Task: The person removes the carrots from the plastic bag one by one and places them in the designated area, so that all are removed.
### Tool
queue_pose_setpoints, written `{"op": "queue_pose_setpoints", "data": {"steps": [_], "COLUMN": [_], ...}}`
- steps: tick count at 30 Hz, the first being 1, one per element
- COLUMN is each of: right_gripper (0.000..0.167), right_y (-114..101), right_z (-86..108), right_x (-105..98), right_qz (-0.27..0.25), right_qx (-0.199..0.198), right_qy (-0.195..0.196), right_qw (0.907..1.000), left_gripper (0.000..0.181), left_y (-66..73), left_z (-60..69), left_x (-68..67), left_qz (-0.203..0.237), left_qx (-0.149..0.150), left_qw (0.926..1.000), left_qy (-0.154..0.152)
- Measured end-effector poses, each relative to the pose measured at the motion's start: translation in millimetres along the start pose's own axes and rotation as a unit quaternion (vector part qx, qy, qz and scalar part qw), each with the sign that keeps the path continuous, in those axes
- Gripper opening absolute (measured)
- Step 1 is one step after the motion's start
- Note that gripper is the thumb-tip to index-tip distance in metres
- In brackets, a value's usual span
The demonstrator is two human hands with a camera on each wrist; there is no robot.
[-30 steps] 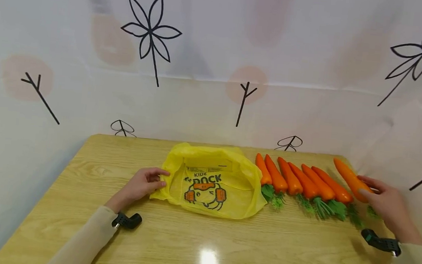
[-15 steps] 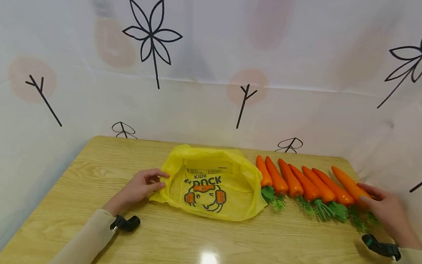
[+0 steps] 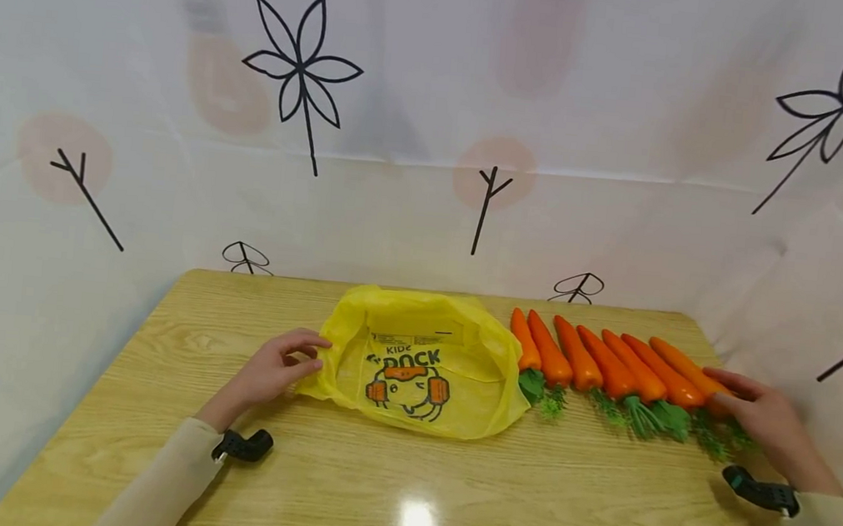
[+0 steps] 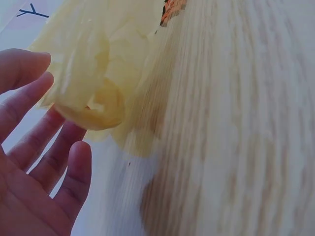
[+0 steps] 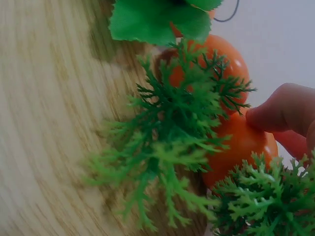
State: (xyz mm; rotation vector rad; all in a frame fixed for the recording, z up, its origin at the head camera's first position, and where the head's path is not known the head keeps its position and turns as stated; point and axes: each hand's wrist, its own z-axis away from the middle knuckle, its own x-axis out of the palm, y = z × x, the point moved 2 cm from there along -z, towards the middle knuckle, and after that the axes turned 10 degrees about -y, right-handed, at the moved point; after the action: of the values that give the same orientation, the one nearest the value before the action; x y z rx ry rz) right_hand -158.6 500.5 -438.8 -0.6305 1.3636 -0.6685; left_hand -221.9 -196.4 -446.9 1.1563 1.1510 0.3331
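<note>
A yellow plastic bag [image 3: 465, 405] with a printed cartoon lies on the table, its mouth spread wide. At its left edge is my left hand [image 3: 269, 373], fingers loosely extended; in the left wrist view the fingertips are close to the yellow plastic [image 4: 74, 64] without a clear grip. My right hand [image 3: 772, 423] holds the rightmost orange carrot [image 3: 683, 365] near its leafy end, thumb pressed on the orange body [image 5: 236, 147] in the right wrist view. That carrot lies against the row of carrots [image 3: 631, 365]. Some right fingers are hidden behind it.
The carrots lie side by side right of the bag, tips away from me, green tops [image 3: 645, 416] toward me. A wooden table [image 3: 341, 490] carries everything. A pale cloth wall [image 3: 396, 211] with plant drawings stands behind its far edge.
The right hand has lowered its carrot and brought it left against the others in the row. My left hand has shifted slightly left at the bag's edge.
</note>
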Motion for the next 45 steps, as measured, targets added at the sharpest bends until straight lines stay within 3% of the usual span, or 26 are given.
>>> {"op": "queue_pose_setpoints", "data": {"steps": [8, 12, 18, 26, 40, 45], "right_gripper": [0.058, 0.059, 0.061, 0.066, 0.060, 0.060], "right_y": [3.9, -1.0, -15.3, -38.6, -38.6, -30.1], "right_z": [2.7, 2.8, 1.0, 5.5, 5.1, 4.4], "right_x": [-8.8, -12.6, -17.2, -21.2, -17.8, -17.1], "right_qz": [0.031, 0.054, 0.096, 0.076, 0.113, 0.130], "right_qx": [-0.007, 0.003, 0.026, 0.041, 0.041, 0.042], "right_qy": [-0.013, -0.009, -0.019, -0.008, -0.009, -0.031], "right_qw": [0.9994, 0.9985, 0.9949, 0.9963, 0.9928, 0.9901], "left_gripper": [0.027, 0.027, 0.028, 0.028, 0.028, 0.027], "left_y": [31.7, 33.4, 29.6, -5.0, -6.0, -8.2], "left_z": [12.1, 15.3, 18.3, 14.2, 19.3, 19.3], "left_x": [-6.8, -10.2, -15.3, -18.0, -16.3, -14.8], "left_qz": [-0.008, -0.010, -0.013, -0.034, -0.042, -0.043], "left_qx": [0.013, 0.012, 0.018, 0.006, 0.005, 0.010], "left_qw": [0.9999, 0.9998, 0.9995, 0.9983, 0.9979, 0.9975], "left_qy": [0.002, 0.010, 0.022, 0.048, 0.050, 0.055]}}
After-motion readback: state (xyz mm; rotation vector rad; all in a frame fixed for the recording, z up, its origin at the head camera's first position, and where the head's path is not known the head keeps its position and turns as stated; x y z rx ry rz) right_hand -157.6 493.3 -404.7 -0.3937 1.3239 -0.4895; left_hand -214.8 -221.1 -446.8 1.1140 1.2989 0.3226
